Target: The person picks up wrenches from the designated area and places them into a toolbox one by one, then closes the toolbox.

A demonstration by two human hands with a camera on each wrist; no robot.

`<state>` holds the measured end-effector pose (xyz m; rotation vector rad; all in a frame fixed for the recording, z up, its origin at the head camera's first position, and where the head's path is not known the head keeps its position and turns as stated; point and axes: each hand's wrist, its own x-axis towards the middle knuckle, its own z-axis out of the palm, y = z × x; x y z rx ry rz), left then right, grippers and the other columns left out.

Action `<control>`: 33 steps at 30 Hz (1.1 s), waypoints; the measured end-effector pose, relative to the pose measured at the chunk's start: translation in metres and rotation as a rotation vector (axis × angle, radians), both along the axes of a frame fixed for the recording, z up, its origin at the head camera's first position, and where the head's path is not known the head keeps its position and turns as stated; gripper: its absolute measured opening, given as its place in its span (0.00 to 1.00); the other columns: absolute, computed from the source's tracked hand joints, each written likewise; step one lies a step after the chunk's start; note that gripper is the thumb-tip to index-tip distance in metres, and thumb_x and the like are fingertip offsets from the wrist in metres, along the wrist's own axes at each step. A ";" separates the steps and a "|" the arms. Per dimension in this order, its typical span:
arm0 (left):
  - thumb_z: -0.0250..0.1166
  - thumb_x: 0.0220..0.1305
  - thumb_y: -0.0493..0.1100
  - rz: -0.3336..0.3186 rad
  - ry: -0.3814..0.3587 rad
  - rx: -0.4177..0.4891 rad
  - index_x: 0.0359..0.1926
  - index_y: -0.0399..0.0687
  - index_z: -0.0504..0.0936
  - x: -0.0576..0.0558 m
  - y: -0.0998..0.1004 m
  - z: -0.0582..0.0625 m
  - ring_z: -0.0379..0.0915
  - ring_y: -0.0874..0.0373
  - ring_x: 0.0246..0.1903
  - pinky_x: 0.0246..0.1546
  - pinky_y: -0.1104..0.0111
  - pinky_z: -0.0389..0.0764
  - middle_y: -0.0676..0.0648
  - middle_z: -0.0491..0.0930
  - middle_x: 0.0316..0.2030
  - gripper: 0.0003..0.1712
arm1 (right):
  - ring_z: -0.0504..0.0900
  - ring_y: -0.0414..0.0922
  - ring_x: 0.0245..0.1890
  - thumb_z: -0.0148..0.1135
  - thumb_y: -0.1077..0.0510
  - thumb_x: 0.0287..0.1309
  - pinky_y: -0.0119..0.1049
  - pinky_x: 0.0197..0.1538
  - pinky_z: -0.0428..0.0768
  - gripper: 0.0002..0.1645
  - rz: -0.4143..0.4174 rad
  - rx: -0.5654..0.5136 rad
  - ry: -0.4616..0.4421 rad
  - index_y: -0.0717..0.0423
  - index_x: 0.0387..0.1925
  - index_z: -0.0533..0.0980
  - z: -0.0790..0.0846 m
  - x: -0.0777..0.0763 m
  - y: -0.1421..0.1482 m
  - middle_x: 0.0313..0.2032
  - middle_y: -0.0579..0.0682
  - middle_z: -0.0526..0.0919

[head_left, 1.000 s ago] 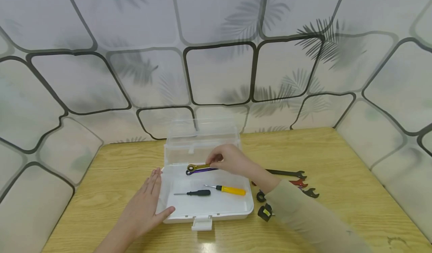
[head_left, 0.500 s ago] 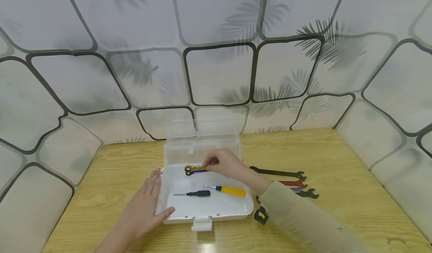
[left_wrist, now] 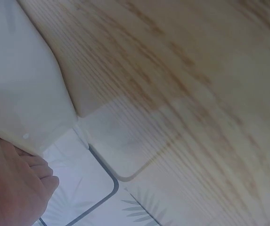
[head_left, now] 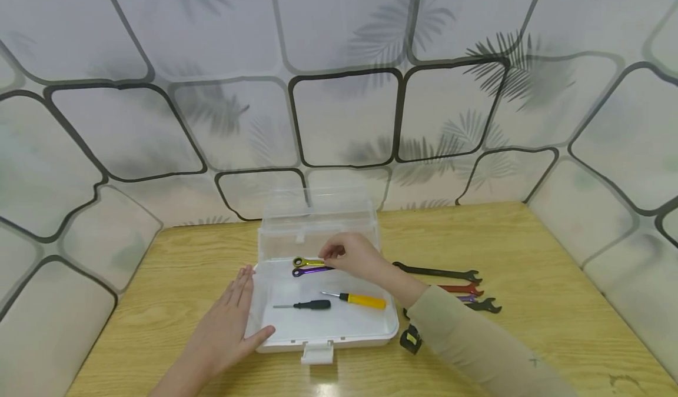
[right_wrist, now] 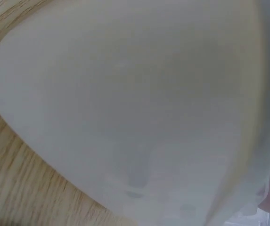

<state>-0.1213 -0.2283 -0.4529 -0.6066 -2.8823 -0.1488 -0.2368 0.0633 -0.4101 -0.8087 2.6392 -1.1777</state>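
Note:
A white toolbox [head_left: 286,326] with a clear lid [head_left: 318,212] stands open on the table. My right hand [head_left: 356,260] is over its rear part and pinches the right end of a yellow ratchet wrench [head_left: 301,262]. Just in front lies a purple ratchet wrench [head_left: 304,272], its right end hidden by the hand. A black screwdriver [head_left: 315,304] and a yellow-handled screwdriver [head_left: 365,300] rest nearer the front. My left hand [head_left: 225,320] lies with straight fingers against the box's left side; the left wrist view shows its fingers [left_wrist: 38,172] at the box wall [left_wrist: 26,80].
On the wood table [head_left: 439,356], right of the box, lie a long black wrench [head_left: 439,272], a red wrench [head_left: 461,289], a dark wrench [head_left: 484,305] and a black tape measure [head_left: 410,339]. My right sleeve [head_left: 471,338] covers part of them. A patterned wall [head_left: 344,120] rises behind.
My right hand has shifted slightly left and down with the yellow wrench. That wrench, overlapping the purple one half a second ago, now shows apart behind it. The left hand stays still.

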 end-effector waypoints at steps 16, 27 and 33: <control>0.62 0.68 0.72 -0.023 0.047 0.024 0.77 0.22 0.60 0.002 0.000 -0.002 0.59 0.34 0.79 0.76 0.82 0.20 0.30 0.57 0.81 0.61 | 0.85 0.39 0.40 0.72 0.64 0.66 0.28 0.49 0.86 0.06 0.010 -0.018 0.053 0.58 0.43 0.89 0.015 0.005 0.015 0.40 0.50 0.92; 0.63 0.68 0.71 -0.014 0.038 0.016 0.77 0.22 0.60 0.001 0.000 -0.003 0.58 0.35 0.80 0.81 0.76 0.29 0.30 0.57 0.81 0.61 | 0.86 0.41 0.41 0.71 0.64 0.66 0.31 0.50 0.87 0.07 -0.022 -0.062 0.050 0.57 0.44 0.89 0.018 0.007 0.033 0.41 0.50 0.92; 0.62 0.68 0.73 0.009 -0.001 0.001 0.78 0.23 0.59 0.000 0.000 -0.002 0.56 0.36 0.81 0.81 0.50 0.62 0.31 0.56 0.82 0.62 | 0.85 0.40 0.42 0.70 0.64 0.67 0.31 0.49 0.86 0.07 -0.038 -0.103 0.024 0.59 0.45 0.88 0.018 0.008 0.046 0.43 0.51 0.91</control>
